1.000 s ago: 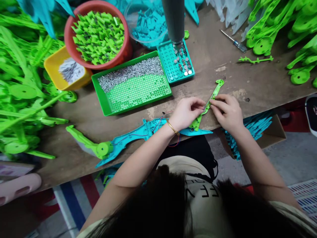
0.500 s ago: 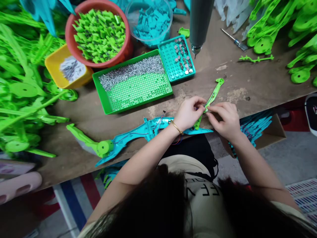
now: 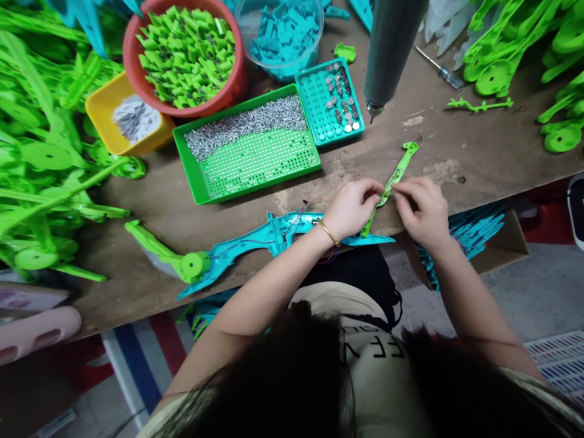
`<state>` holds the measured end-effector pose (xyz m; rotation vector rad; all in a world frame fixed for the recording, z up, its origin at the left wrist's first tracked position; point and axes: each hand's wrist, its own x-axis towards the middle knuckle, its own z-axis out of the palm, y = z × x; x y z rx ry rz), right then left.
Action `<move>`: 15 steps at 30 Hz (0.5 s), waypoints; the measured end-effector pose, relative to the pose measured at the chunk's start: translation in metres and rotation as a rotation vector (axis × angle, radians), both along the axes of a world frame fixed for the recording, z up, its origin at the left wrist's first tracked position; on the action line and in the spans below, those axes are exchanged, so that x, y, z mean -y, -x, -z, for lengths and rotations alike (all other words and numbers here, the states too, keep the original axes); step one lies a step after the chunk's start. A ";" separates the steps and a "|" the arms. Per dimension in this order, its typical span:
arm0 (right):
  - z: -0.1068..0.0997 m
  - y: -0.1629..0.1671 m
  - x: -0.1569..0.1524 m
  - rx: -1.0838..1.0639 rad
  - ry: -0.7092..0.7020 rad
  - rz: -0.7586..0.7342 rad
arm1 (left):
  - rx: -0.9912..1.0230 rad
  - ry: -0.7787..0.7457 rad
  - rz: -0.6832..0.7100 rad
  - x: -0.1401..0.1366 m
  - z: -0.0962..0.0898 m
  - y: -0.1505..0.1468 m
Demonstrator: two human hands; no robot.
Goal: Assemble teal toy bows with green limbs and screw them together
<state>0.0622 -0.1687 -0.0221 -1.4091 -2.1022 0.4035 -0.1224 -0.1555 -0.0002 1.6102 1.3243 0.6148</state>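
A long blue plastic toy bow body [image 3: 241,248] with thin wires lies along the table's front edge, a green limb [image 3: 194,264] on its left end. Another narrow green plastic limb [image 3: 401,163] slants up and away from its right end. My left hand [image 3: 356,208] is closed, thumb and fingers pinching this right limb near its middle. Just across from it, my right hand [image 3: 422,210] is closed in a pinch at the limb's right edge; whatever sits between those fingertips is too small to make out. My left wrist covers part of the blue body.
A green tray [image 3: 255,182] of screws and a blue tray [image 3: 310,109] of small round metal pieces lie beyond my hands. An electric screwdriver [image 3: 392,61] hangs above the table. Green parts [image 3: 41,155] are heaped at left. A screwdriver [image 3: 440,68] lies at the back right.
My right fingertips have shifted slightly up along the green limb, and my left fingers have stayed on it. The whole view has moved slightly.
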 end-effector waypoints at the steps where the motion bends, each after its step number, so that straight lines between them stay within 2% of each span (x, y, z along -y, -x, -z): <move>1: 0.001 -0.001 -0.003 0.017 0.019 0.009 | -0.018 -0.007 0.007 0.001 -0.001 0.000; 5: 0.003 -0.003 -0.012 0.064 0.049 -0.004 | -0.134 -0.052 0.027 0.005 -0.006 0.002; 8: 0.003 -0.003 -0.012 0.059 0.038 -0.010 | -0.211 -0.139 0.029 0.007 -0.007 0.002; 15: 0.000 -0.002 -0.014 0.090 0.077 -0.012 | -0.331 -0.292 0.121 0.009 0.001 -0.003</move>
